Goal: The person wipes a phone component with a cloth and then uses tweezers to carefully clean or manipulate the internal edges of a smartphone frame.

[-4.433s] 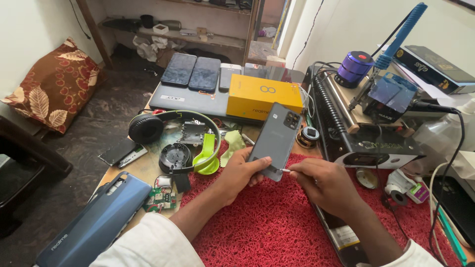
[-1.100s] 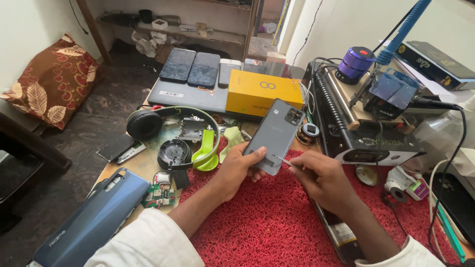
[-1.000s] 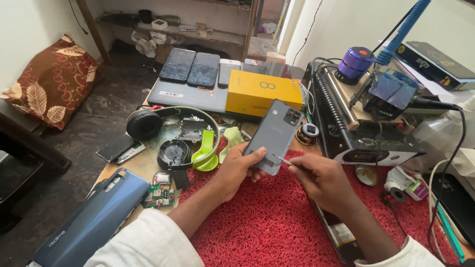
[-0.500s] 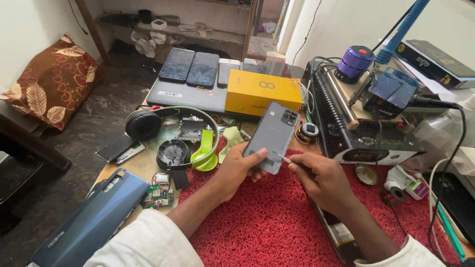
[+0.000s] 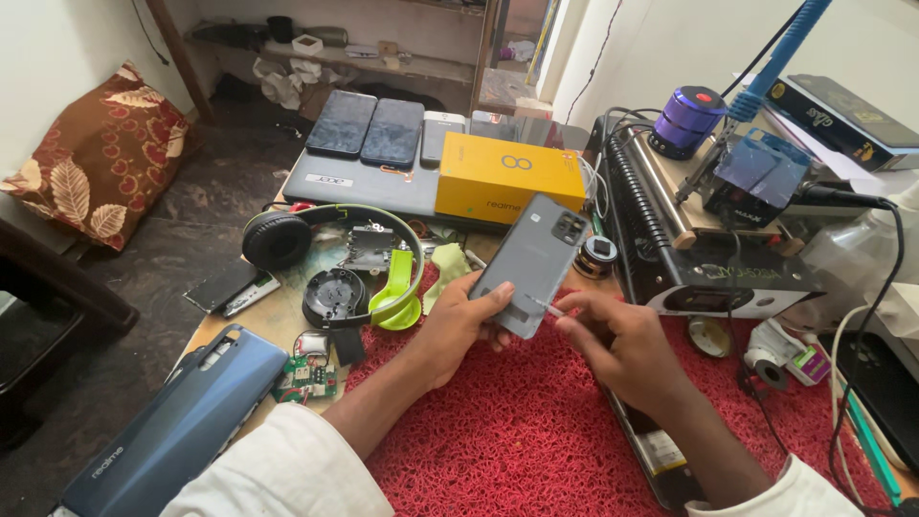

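barely shifting since before, left hand (image 5: pixel 459 325) is gripping grey phone (image 5: pixel 532 264), camera end tilting up-right, while right hand (image 5: pixel 622 349) is pinching thin tool (image 5: pixel 546 305).

Yellow box (image 5: pixel 507 177), headphones (image 5: pixel 330 263), red mat (image 5: pixel 536 431), cushion (image 5: pixel 96 172).

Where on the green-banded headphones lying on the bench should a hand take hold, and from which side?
Grip the headphones by the green band, coming from above. The band arches clear between the black earcup and the opened one, so it looks thin enough to pinch; the cups seem broad, with loose parts beside them.
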